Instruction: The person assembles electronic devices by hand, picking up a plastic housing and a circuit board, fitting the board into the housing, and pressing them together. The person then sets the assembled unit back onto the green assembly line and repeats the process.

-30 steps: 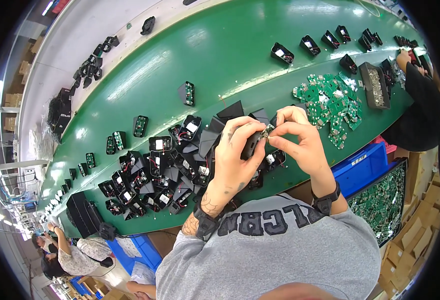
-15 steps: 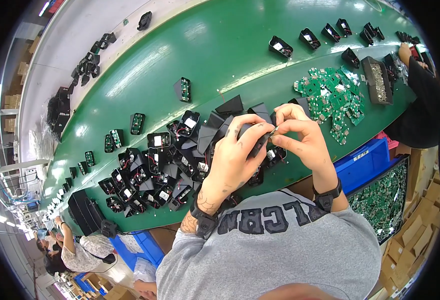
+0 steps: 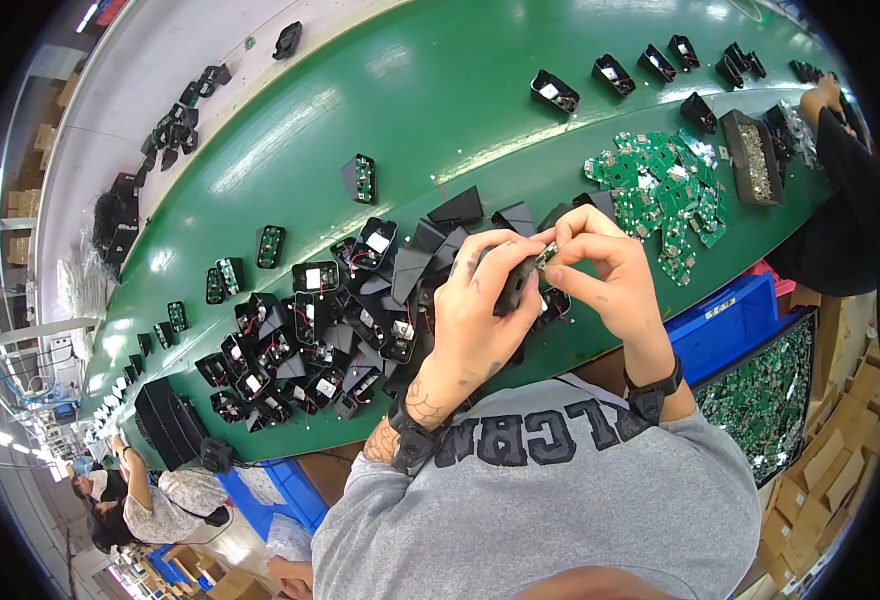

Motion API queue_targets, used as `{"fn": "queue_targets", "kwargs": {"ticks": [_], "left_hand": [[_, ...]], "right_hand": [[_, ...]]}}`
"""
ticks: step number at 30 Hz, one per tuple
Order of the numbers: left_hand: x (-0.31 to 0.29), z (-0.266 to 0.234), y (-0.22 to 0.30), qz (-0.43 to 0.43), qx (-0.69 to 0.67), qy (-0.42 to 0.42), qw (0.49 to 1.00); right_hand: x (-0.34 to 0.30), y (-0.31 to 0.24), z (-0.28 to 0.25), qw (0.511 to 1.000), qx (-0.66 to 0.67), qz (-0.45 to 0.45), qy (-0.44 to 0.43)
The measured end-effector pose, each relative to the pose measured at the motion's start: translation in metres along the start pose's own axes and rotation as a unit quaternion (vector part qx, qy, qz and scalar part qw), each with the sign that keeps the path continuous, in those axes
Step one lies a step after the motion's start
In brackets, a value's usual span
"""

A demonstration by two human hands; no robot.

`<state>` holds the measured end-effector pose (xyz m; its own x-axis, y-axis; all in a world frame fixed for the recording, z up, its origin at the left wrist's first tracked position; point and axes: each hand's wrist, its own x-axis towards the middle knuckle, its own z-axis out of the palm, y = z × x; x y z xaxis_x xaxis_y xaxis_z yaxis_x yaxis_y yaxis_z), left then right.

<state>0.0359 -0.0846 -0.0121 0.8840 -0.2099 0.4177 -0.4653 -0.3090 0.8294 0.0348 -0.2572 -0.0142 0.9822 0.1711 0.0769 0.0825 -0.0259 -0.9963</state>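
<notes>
My left hand (image 3: 478, 312) is closed around a black plastic housing (image 3: 514, 287), its fingers over the top and its thumb along the side. Between the thumb and forefinger of my right hand (image 3: 612, 272) is a small green circuit board (image 3: 547, 254), pinched at the housing's edge. Whether the board touches the inside of the housing is hidden by my fingers. A heap of black housings (image 3: 310, 318), several with white parts and red wires inside, lies left of my hands. Loose green circuit boards (image 3: 660, 185) are piled beyond my right hand.
Along the green work surface (image 3: 420, 110) stand spaced-out housings, such as an open one (image 3: 556, 92) at the far right. A grey tray of small metal parts (image 3: 753, 160) sits near a co-worker's dark sleeve (image 3: 845, 200). Blue bins (image 3: 730, 325) are below the near edge.
The circuit board in my right fingers is turned up and shows more now. Housings across the table appear slightly further left. The co-worker's hand at the right has moved farther away.
</notes>
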Motion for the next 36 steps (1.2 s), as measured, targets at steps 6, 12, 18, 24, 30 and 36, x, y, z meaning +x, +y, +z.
{"fn": "queue_targets", "kwargs": {"ticks": [6,12,18,24,30,36], "left_hand": [[-0.004,0.002,0.004,0.017,0.042,0.015,0.999],[-0.009,0.006,0.005,0.066,0.104,0.054,0.991],[-0.012,0.007,0.007,0.048,0.081,0.06,0.994],[-0.015,0.009,0.009,0.077,0.1,0.061,0.99],[-0.011,0.008,0.011,0.044,0.08,0.075,0.993],[-0.01,0.005,0.011,0.031,0.052,0.08,0.995]], "right_hand": [[-0.003,0.002,0.005,1.0,0.024,-0.008,0.018],[-0.002,0.005,0.015,0.991,0.127,-0.001,0.039],[-0.002,0.005,0.011,0.988,0.151,0.006,0.017],[-0.006,0.008,0.014,0.981,0.192,0.005,0.019],[-0.007,0.012,0.014,0.98,0.197,0.006,0.022],[-0.006,-0.001,0.01,0.975,0.208,0.066,0.044]]}}
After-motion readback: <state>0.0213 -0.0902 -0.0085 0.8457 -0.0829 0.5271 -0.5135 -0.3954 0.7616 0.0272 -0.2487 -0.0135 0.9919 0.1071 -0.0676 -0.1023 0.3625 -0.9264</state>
